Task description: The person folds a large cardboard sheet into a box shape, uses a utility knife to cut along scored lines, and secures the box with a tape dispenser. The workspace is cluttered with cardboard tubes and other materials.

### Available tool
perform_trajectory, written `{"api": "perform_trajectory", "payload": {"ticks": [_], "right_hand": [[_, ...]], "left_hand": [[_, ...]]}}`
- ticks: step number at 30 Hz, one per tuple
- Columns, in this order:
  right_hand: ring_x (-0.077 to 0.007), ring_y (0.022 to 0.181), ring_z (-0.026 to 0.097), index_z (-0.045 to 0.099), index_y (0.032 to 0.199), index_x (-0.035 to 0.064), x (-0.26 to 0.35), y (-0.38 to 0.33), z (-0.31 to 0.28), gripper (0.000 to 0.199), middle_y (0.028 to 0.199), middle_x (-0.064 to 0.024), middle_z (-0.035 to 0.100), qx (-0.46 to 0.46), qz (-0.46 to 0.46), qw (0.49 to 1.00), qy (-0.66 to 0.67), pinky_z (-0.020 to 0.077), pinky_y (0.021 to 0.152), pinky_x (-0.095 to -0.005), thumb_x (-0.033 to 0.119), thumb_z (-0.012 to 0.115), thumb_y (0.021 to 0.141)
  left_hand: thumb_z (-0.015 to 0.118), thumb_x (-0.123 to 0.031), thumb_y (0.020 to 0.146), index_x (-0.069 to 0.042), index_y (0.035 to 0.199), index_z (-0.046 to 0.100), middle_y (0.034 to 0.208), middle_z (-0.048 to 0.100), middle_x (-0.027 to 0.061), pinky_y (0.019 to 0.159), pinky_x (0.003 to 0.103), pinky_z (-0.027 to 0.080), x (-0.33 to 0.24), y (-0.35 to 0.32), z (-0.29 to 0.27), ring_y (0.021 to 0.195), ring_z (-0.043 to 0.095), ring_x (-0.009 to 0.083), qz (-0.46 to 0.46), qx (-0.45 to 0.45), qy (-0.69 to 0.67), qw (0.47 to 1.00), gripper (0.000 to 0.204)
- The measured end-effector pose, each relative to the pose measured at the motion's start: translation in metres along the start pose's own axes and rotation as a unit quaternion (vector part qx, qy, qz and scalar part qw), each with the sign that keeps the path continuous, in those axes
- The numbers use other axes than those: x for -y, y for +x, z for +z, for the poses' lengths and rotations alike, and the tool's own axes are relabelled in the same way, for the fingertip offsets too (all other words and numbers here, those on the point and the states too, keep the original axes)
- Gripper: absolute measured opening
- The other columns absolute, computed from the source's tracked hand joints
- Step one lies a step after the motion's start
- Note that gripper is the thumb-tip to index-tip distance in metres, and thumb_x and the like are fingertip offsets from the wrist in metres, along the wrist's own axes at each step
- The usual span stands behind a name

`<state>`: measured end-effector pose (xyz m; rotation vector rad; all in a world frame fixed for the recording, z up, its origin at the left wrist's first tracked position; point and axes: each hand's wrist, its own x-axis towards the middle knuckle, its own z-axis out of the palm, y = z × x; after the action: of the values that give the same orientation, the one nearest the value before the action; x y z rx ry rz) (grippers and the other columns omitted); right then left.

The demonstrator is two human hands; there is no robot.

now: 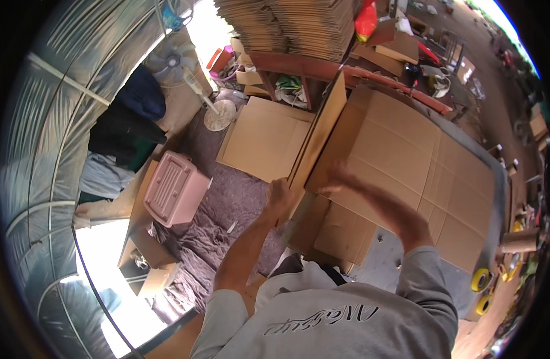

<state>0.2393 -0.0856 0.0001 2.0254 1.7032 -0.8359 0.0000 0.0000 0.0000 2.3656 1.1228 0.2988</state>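
My left hand [278, 196] is closed on the near edge of a folded cardboard panel [318, 134], which stands upright on its edge along the table's left side. My right hand [340, 178] is over a large flat cardboard sheet [400, 143] to the right of that panel. Its fingers look spread and hold nothing, though motion blurs them a little. Creases run across the flat sheet, which covers much of the grey table [389, 254]. Smaller cardboard pieces [342, 232] lie at the table's near left.
Left of the table, a cardboard sheet [260, 134] lies low down. A pink lidded bin [176, 188] and a white fan [174, 63] stand farther left. Stacked cardboard [287, 27] rises at the back. Yellow tape rolls [481, 280] sit at the table's right edge.
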Motion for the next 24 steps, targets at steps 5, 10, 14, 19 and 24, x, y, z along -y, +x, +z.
{"api": "perform_trajectory", "payload": {"ticks": [5, 10, 14, 19, 24], "right_hand": [[-0.0452, 0.143, 0.033, 0.067, 0.133, 0.0134, 0.076, 0.004, 0.106, 0.068, 0.149, -0.024, 0.043, -0.259, 0.065, 0.962, -0.051, 0.0221, 0.115, -0.0649, 0.049, 0.074, 0.075], [-0.0389, 0.134, 0.044, 0.072, 0.114, 0.0054, 0.053, -0.031, 0.079, 0.043, 0.134, -0.0173, 0.054, -0.384, 0.071, 0.92, -0.044, 0.033, 0.11, -0.0568, 0.027, 0.07, 0.077], [-0.0292, 0.116, 0.056, 0.069, 0.1, 0.0071, 0.042, -0.052, 0.041, 0.026, 0.113, -0.01, 0.06, -0.51, 0.051, 0.858, 0.04, 0.0465, 0.096, -0.0475, 0.016, 0.066, 0.075], [-0.0285, 0.111, 0.06, 0.07, 0.1, 0.0085, 0.007, -0.12, -0.047, 0.025, 0.112, -0.0075, 0.065, -0.617, 0.051, 0.784, 0.041, 0.049, 0.093, -0.0426, 0.01, 0.062, 0.076], [-0.0303, 0.104, 0.068, 0.069, 0.11, 0.0103, -0.046, -0.238, -0.122, 0.047, 0.113, -0.0098, 0.071, -0.722, 0.123, 0.679, 0.049, 0.0563, 0.088, -0.0398, -0.009, 0.058, 0.069]], "left_hand": [[0.074, -0.019, 0.068, 0.01, 0.08, 0.066, 0.077, 0.067, 0.0298, 0.07, 0.051, 0.054, 0.006, 0.024, -0.048, 0.08, 0.07, 0.0461, 0.021, 0.013, 0.038, 0.999, 0.032], [0.074, -0.022, 0.066, 0.01, 0.072, 0.066, 0.079, 0.069, 0.0318, 0.069, 0.05, 0.057, 0.069, 0.073, -0.06, 0.078, 0.071, 0.0472, -0.06, 0.031, 0.076, 0.995, 0.033], [0.074, -0.019, 0.066, 0.01, 0.076, 0.067, 0.085, 0.071, 0.0301, 0.075, 0.047, 0.059, 0.098, 0.084, -0.081, 0.085, 0.072, 0.0446, -0.089, 0.02, 0.117, 0.989, 0.031], [0.076, -0.017, 0.068, 0.008, 0.086, 0.07, 0.097, 0.073, 0.0294, 0.083, 0.044, 0.06, 0.126, 0.096, -0.097, 0.096, 0.072, 0.0421, -0.114, 0.044, 0.051, 0.991, 0.031], [0.075, -0.014, 0.072, 0.008, 0.096, 0.071, 0.104, 0.071, 0.0303, 0.089, 0.045, 0.059, 0.099, 0.102, -0.087, 0.102, 0.071, 0.0425, -0.106, 0.066, 0.07, 0.99, 0.033]]}}
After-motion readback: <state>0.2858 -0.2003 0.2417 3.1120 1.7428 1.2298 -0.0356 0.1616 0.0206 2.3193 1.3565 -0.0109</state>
